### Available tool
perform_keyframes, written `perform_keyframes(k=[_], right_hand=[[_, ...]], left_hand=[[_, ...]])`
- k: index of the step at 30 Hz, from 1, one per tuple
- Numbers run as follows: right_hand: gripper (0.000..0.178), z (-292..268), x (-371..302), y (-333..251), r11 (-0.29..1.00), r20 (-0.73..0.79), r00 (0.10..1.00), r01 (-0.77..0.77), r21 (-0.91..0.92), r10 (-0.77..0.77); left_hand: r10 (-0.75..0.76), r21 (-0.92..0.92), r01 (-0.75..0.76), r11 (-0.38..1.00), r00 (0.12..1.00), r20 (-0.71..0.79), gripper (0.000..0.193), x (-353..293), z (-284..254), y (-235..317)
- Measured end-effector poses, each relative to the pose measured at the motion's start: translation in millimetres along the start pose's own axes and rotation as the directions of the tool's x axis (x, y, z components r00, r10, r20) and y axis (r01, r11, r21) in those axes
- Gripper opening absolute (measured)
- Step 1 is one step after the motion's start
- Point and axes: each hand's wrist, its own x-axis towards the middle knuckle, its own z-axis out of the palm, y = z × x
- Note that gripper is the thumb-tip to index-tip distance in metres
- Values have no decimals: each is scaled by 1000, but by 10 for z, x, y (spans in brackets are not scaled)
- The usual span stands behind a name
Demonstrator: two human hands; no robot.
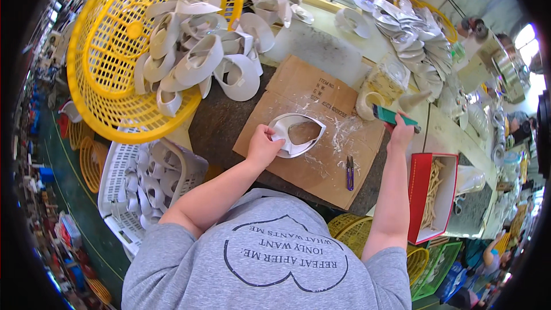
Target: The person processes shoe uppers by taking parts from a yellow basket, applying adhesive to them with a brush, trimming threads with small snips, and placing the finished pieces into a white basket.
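My left hand point(264, 146) grips the edge of a white shoe upper point(279, 151), pinched between thumb and fingers. The upper rests on a brown cardboard sheet point(287, 89) with its opening facing up. To the right, my right hand point(401, 130) is closed around a green-handled brush point(396, 117). The brush's dark end points left, over or close beside a cream-coloured cup point(369, 105); I cannot tell whether they touch. Purple-handled thread snips point(350, 173) lie on the cardboard between my arms. White scraps point(343, 132) are scattered around them.
A big yellow basket point(86, 80) tilts at the left with several white uppers point(198, 60). Below it stands a white crate point(115, 181) of white pieces. A red box point(420, 195) of thin tan sticks stands at the right. More white pieces point(414, 37) are heaped at the back right.
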Motion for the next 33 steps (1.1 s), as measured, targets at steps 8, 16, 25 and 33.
perform_keyframes(k=[8, 16, 25, 33], right_hand=[[21, 578, -954, -408, 997, 467, 884, -29, 65, -5], [17, 1410, -1490, 264, 895, 802, 547, 445, -37, -240], [35, 813, -1718, 251, 469, 785, 431, 859, -206, -444], [38, 813, -2146, 542, 357, 861, 324, 916, -183, -392]], left_hand=[[-232, -549, 231, 803, 970, 69, 20, -230, -140, -227], [-267, -560, 276, 781, 959, 100, 15, -247, -90, -221], [-164, -593, 135, 794, 987, 5, 16, -342, -40, -329], [-180, -551, 162, 818, 983, 21, 14, -324, -70, -271]])
